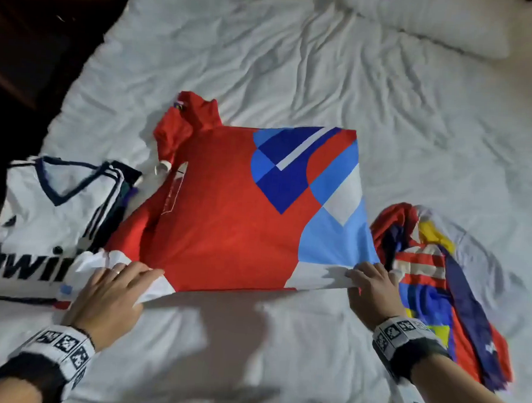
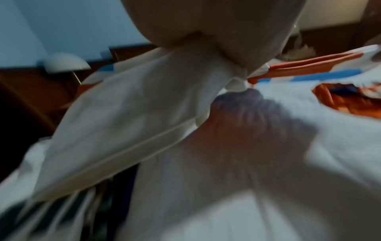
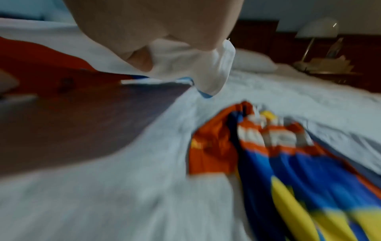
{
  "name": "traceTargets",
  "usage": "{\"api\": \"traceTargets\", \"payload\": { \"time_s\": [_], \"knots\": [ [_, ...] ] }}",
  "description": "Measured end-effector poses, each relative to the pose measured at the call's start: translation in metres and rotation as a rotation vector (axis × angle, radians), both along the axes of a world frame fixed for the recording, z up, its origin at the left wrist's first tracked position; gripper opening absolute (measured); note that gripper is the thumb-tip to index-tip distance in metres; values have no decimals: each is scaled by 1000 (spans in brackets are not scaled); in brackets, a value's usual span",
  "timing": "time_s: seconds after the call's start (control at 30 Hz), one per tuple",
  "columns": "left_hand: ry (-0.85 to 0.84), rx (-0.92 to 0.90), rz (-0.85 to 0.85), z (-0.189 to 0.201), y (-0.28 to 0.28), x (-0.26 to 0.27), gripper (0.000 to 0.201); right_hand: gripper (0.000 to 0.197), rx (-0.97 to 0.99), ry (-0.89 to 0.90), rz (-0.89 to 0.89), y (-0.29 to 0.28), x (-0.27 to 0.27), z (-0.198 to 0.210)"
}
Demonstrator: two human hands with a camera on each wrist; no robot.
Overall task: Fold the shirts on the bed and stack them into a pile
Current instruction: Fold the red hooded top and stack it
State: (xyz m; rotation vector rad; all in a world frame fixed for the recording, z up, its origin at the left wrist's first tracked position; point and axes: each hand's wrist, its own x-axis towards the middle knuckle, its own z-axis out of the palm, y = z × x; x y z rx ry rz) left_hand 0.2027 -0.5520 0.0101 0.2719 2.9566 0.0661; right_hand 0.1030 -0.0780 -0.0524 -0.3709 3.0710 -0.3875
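A red shirt (image 1: 227,211) with blue, light blue and white shapes is spread over the middle of the white bed (image 1: 296,64). Its near hem is lifted off the sheet and casts a shadow below. My left hand (image 1: 121,283) grips the hem's left corner, where white fabric (image 2: 128,114) bunches under the fingers. My right hand (image 1: 368,283) pinches the white right corner (image 3: 198,68) of the hem. A folded white shirt (image 1: 42,220) with dark stripes and lettering lies at the left. A crumpled red, blue and yellow shirt (image 1: 439,287) lies at the right (image 3: 288,163).
A white pillow (image 1: 437,22) lies at the far right of the bed. Dark wooden furniture (image 1: 35,50) stands past the bed's left edge. A lamp (image 3: 317,31) stands on a bedside table beyond the pillow. Wrinkled bare sheet stretches behind the red shirt.
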Motion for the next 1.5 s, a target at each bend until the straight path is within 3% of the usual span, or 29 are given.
{"api": "traceTargets", "payload": {
  "time_s": [0.13, 0.2, 0.27, 0.43, 0.6, 0.77, 0.93, 1.0, 1.07, 1.17, 1.23, 1.3, 1.4, 1.5],
  "knots": [
    [-333, -107, 45, -86, 21, 61, 87, 33, 197, -283, -2, 19, 70, -67],
    [-385, -132, 99, -110, 38, 74, 91, 40, 222, -327, -30, 29, 90, -83],
    [-326, -121, 142, -122, 59, 71, 89, 44, 202, -291, -75, 34, 97, -87],
    [-113, -91, 121, -129, 100, 30, 68, 39, 274, -198, -82, 45, 79, -90],
    [-201, -115, 59, -140, 114, -1, 49, 24, 254, -203, 50, 57, 55, -88],
    [-169, -42, 23, -142, 110, -1, 31, 12, 192, -150, 98, 79, 63, -73],
    [-274, -4, -77, -143, 105, 26, 39, 34, 427, -383, 100, 76, 81, -68],
    [-256, 24, -27, -136, 103, 27, 29, 29, 457, -365, 98, 63, 76, -60],
    [-225, 68, -1, -128, 99, 25, 42, 24, 430, -302, 161, 46, 74, -57],
    [-105, 151, 110, -119, 79, 22, 45, 15, 339, -239, 330, 8, 75, -62],
    [-20, 207, 315, -116, 55, 21, 41, 11, 315, -262, 373, -27, 75, -60],
    [18, 226, 564, -116, 25, 24, 40, 22, 308, -303, 343, -65, 76, -56],
    [-24, 206, 845, -119, -20, 37, 44, 18, 231, -393, 258, -132, 83, -46],
    [-186, 231, 941, -126, -52, 56, 38, 32, 51, -515, 171, -207, 98, -49]
  ]
}}
